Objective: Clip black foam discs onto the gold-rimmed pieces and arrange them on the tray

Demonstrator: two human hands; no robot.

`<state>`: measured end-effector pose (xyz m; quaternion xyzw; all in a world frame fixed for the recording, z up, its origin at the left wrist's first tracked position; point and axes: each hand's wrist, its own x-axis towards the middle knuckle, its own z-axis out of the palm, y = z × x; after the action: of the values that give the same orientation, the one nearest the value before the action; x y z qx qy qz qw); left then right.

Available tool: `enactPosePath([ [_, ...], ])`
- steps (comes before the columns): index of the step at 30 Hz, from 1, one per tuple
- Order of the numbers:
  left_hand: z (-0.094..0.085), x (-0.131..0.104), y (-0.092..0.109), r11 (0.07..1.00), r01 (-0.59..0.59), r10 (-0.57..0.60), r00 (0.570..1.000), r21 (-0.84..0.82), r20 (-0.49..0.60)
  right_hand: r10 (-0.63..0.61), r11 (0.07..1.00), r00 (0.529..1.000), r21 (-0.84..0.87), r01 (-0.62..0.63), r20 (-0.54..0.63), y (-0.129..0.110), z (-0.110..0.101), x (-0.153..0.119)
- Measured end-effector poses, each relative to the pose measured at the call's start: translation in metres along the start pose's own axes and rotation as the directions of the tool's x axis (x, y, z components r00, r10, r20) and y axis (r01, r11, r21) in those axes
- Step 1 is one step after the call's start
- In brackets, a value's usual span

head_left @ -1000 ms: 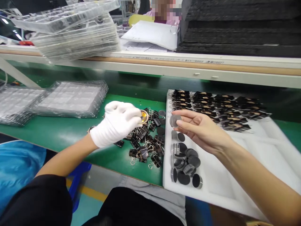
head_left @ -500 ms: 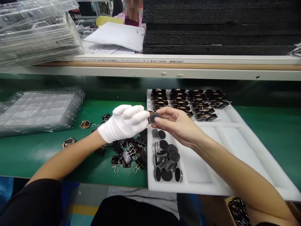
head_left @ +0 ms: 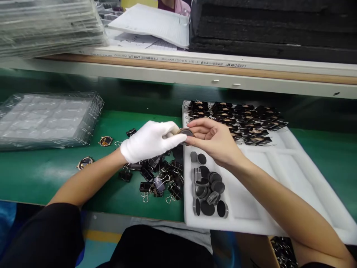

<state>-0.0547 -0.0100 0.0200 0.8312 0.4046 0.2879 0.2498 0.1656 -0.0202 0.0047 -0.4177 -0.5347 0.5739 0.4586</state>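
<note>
My left hand [head_left: 152, 141], in a white glove, is closed on the near left side of a watch case [head_left: 182, 131] with a gold-coloured rim. My bare right hand [head_left: 213, 141] pinches a round black disc [head_left: 187, 132] against that case from the right. The fingers partly hide both pieces, held just above the tray's left edge. Below them, several black discs with clear rims [head_left: 208, 208] lie in a tray compartment. A loose pile of black binder clips [head_left: 158, 184] is under my left hand. Two more watch cases [head_left: 106, 141] rest on the green table to the left.
The white foam tray [head_left: 267, 223] carries rows of clipped pieces [head_left: 237, 115] at its back. Clear plastic trays [head_left: 47, 119] are stacked at left. A shelf edge [head_left: 156, 72] crosses behind, bearing papers [head_left: 153, 26] and black foam sheets [head_left: 273, 29]. A box of clips [head_left: 283, 251] sits below right.
The view has tilted down and shifted left. My left thumb has come round to the near side of the pieces, and the disc and case have turned flatter between my hands.
</note>
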Motion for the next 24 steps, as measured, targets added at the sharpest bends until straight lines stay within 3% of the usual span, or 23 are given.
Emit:
enactPosePath([
  [4,-0.006,0.002,-0.001,0.999,0.048,-0.052,0.980,-0.021,-0.191,0.044,0.998,0.998,0.052,-0.047,0.055,-0.012,0.013,0.012],
  [6,-0.015,0.002,-0.001,0.997,0.057,-0.064,0.978,-0.041,-0.197,0.031,0.998,0.998,0.049,-0.033,0.050,-0.017,0.018,0.015],
  [8,-0.028,0.001,-0.001,0.999,0.045,-0.044,0.997,0.012,-0.062,-0.014,1.000,1.000,0.026,0.014,0.025,-0.021,0.018,0.015],
  [10,-0.041,-0.002,-0.003,0.982,0.029,-0.056,0.988,0.188,0.144,-0.063,0.998,0.998,-0.007,0.063,0.006,-0.023,0.012,0.012],
  [12,-0.050,-0.006,-0.005,0.914,0.017,-0.161,0.932,0.405,0.324,-0.119,0.992,0.993,-0.049,0.119,0.009,-0.025,0.003,0.010],
  [14,-0.051,-0.009,-0.007,0.837,0.005,-0.286,0.856,0.547,0.430,-0.179,0.981,0.983,-0.072,0.181,0.026,-0.026,-0.006,0.008],
  [16,-0.047,-0.010,-0.009,0.806,-0.014,-0.339,0.809,0.591,0.481,-0.215,0.974,0.976,-0.067,0.217,0.045,-0.026,-0.011,0.008],
  [20,-0.043,-0.008,-0.013,0.863,-0.031,-0.297,0.776,0.505,0.556,-0.200,0.978,0.978,-0.052,0.203,0.053,-0.024,-0.013,0.011],
  [22,-0.047,-0.005,-0.015,0.915,0.005,-0.255,0.783,0.404,0.567,-0.148,0.985,0.985,-0.081,0.155,0.086,-0.024,-0.015,0.012],
  [24,-0.052,-0.003,-0.015,0.952,0.053,-0.204,0.844,0.301,0.497,-0.066,0.988,0.980,-0.128,0.091,0.187,-0.024,-0.018,0.012],
])
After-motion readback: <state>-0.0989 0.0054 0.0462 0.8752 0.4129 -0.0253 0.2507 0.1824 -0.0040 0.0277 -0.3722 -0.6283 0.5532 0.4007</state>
